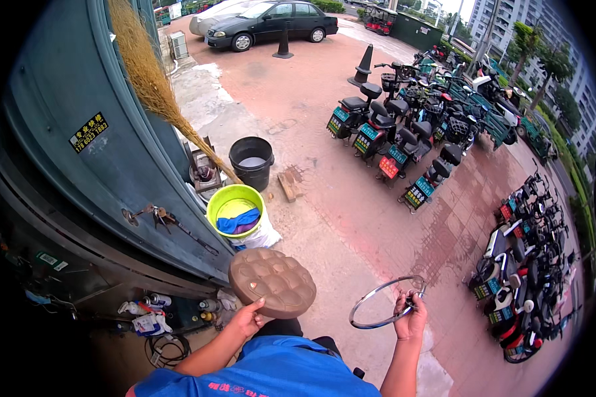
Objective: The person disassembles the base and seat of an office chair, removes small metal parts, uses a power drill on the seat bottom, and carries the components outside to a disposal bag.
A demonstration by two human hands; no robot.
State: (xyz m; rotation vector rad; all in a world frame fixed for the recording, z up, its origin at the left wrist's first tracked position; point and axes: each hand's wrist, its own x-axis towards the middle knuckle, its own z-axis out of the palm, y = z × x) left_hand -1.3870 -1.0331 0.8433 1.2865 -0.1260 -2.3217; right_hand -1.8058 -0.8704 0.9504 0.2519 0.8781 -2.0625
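My left hand (pixel 248 320) grips the lower edge of a round brown stool seat (pixel 275 281) with a tufted, padded top, its thumb resting on the upper face. A small light spot shows on the padding. Off to the right, my right hand (pixel 411 319) is closed around one side of a shiny metal ring (pixel 371 325), tilted and held apart from the seat. Part of the ring near the fingers has a fitting whose details are hard to make out. Both hands are in front of my blue shirt (pixel 291 364).
A yellow-green bucket (pixel 212 213) with cloths and a black bucket (pixel 253 177) stand ahead, near a wooden block (pixel 287 187). At left are a metal door (pixel 53 79), a straw broom (pixel 142 66) and bottles (pixel 157 301). Parked scooters (pixel 410 139) line the right.
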